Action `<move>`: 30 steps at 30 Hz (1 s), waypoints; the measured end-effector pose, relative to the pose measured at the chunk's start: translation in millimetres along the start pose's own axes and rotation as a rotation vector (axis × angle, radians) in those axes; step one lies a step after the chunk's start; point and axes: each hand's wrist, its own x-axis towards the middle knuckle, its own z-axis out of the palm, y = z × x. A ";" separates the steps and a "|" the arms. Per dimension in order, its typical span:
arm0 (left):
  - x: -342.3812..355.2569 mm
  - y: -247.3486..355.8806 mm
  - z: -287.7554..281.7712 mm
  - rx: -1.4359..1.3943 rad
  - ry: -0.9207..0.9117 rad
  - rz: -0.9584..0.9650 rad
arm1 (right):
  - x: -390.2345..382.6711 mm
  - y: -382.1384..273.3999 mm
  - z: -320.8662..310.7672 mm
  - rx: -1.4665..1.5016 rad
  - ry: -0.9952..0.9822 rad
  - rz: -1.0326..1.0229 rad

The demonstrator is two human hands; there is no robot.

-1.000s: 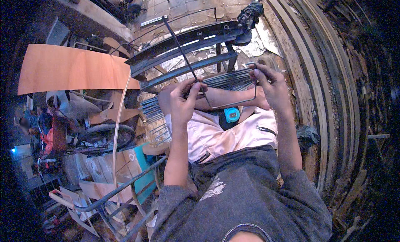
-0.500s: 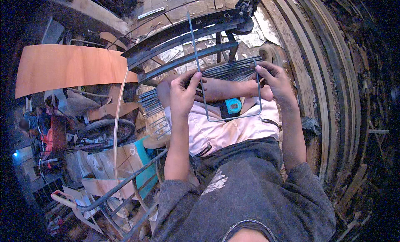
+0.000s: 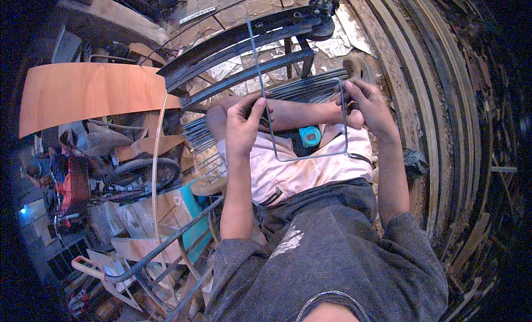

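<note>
A thin grey metal rod [image 3: 310,157], bent into a U with square corners, is held up over my lap. My left hand [image 3: 245,122] pinches its long side between thumb and fingers, and that side runs on far past the hand. At the short side's upper bend, my right hand [image 3: 370,109] is closed with thumb and fingers on the rod. A turquoise tape measure [image 3: 310,136] lies between my legs below the rod. Beyond my crossed leg is a bundle of thin straight rods [image 3: 299,89], partly hidden by the leg.
A dark steel frame [image 3: 221,55] stands in front of me. To the left are an orange-brown curved panel [image 3: 88,95], a wheel [image 3: 143,178], a metal rail [image 3: 160,247] and a handsaw handle [image 3: 87,268]. Long wooden beams [image 3: 410,95] line the right side.
My hands and the bent rod stay nearly in place, both hands still gripping it. The surroundings shift slightly in the picture.
</note>
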 end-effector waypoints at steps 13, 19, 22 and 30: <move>-29.2 150.7 20.6 1.188 -0.485 0.801 | -53.7 -116.3 44.8 -1.155 0.123 -0.757; -25.3 179.8 -12.0 1.225 -0.289 0.605 | -22.2 -124.4 -14.3 -0.752 0.062 -0.661; -14.8 131.4 -30.9 0.316 -0.324 0.334 | 0.8 -140.6 -31.2 -0.640 -0.049 -0.437; 34.7 17.8 10.8 -0.230 0.107 0.054 | 127.0 -100.3 -47.5 -0.875 0.010 -0.525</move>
